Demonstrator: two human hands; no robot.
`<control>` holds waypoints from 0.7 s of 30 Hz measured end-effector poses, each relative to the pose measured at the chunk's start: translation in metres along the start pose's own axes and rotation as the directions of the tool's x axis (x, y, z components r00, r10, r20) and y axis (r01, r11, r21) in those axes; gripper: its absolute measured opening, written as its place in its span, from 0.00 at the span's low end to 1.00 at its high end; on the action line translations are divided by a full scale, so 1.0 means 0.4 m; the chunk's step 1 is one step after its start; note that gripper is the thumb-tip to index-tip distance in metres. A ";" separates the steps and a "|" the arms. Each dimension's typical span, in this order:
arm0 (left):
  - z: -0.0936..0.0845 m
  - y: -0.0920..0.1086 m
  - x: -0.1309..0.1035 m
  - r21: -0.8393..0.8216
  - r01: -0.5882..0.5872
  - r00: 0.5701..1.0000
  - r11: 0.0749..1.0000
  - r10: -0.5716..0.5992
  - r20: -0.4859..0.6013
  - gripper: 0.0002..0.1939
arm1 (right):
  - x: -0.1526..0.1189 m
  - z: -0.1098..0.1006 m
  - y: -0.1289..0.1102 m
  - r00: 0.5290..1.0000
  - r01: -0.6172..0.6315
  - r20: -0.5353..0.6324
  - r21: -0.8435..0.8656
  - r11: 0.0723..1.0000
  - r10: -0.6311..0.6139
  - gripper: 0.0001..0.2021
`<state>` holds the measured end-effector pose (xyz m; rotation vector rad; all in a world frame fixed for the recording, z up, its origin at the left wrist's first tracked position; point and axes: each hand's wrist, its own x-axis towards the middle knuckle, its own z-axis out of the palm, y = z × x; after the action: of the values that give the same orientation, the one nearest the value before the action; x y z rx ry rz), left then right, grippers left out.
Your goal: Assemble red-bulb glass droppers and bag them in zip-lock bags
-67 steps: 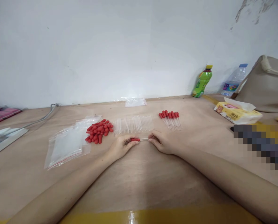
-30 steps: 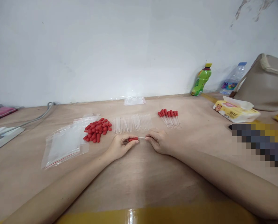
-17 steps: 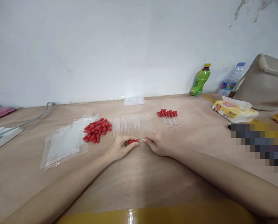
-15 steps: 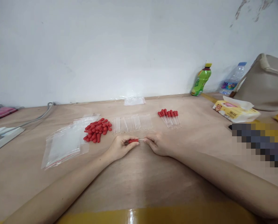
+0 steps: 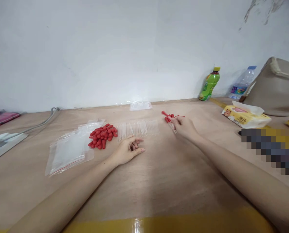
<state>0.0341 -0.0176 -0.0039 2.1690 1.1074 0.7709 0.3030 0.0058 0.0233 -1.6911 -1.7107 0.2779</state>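
My left hand [image 5: 130,149] rests on the table with its fingers curved apart and nothing between them. Just beyond it lies a row of clear thin tubes [image 5: 138,127], and to its left is a heap of red rubber bulbs [image 5: 103,136]. My right hand [image 5: 184,127] pinches a dropper [image 5: 165,113], a red bulb fitted on a clear tube, slightly smeared by motion. It is over a group of finished-looking droppers [image 5: 168,119], whose tubes it mostly hides.
Clear zip bags [image 5: 68,150] lie left of the bulbs, and another bag [image 5: 141,105] lies by the wall. A tissue pack [image 5: 246,117], a green bottle [image 5: 209,84], a water bottle [image 5: 241,84] and a grey bag [image 5: 278,90] stand at right. A cable [image 5: 41,122] runs at left.
My right hand has moved right and away from me with the dropper, to the group of droppers. My left hand has let go of the red bulb and opened, staying in place.
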 end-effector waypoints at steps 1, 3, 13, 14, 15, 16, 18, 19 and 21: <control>0.000 0.001 0.001 0.007 0.001 1.000 1.000 -0.001 0.001 0.18 | 0.021 -0.015 0.015 0.995 -0.100 -0.002 -0.044 0.994 0.100 0.17; 0.000 0.003 0.001 0.022 -0.005 1.000 1.000 0.005 0.002 0.17 | 0.058 -0.045 0.047 0.980 -0.195 0.018 -0.131 0.972 0.199 0.17; -0.002 0.013 0.002 0.071 -0.037 0.999 0.997 0.037 0.006 0.14 | 0.095 -0.052 0.140 0.949 -0.290 0.019 -0.328 0.899 0.313 0.12; -0.001 0.011 0.002 0.070 -0.037 0.999 0.997 0.037 0.007 0.14 | 0.093 -0.050 0.140 0.952 -0.277 0.032 -0.336 0.900 0.305 0.12; -0.001 0.009 0.002 0.069 -0.038 0.999 0.997 0.037 0.008 0.14 | 0.092 -0.049 0.139 0.953 -0.266 0.046 -0.348 0.899 0.300 0.13; -0.001 0.008 0.002 0.066 -0.039 0.999 0.997 0.038 0.010 0.14 | 0.091 -0.050 0.138 0.953 -0.255 0.063 -0.361 0.897 0.296 0.13; 0.000 0.005 0.002 0.058 -0.043 0.999 0.997 0.042 0.013 0.14 | 0.091 -0.054 0.140 0.951 -0.234 0.099 -0.385 0.893 0.292 0.13; 0.000 0.004 0.002 0.055 -0.043 0.999 0.998 0.042 0.014 0.14 | 0.092 -0.057 0.142 0.949 -0.227 0.115 -0.391 0.892 0.292 0.13; 0.000 0.003 0.003 0.055 -0.036 0.999 0.998 0.035 0.017 0.14 | 0.094 -0.063 0.145 0.946 -0.218 0.138 -0.395 0.893 0.292 0.14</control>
<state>0.0352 -0.0173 -0.0026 2.2425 1.0968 0.7457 0.3680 0.0401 0.0189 -2.2458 -1.7601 0.2539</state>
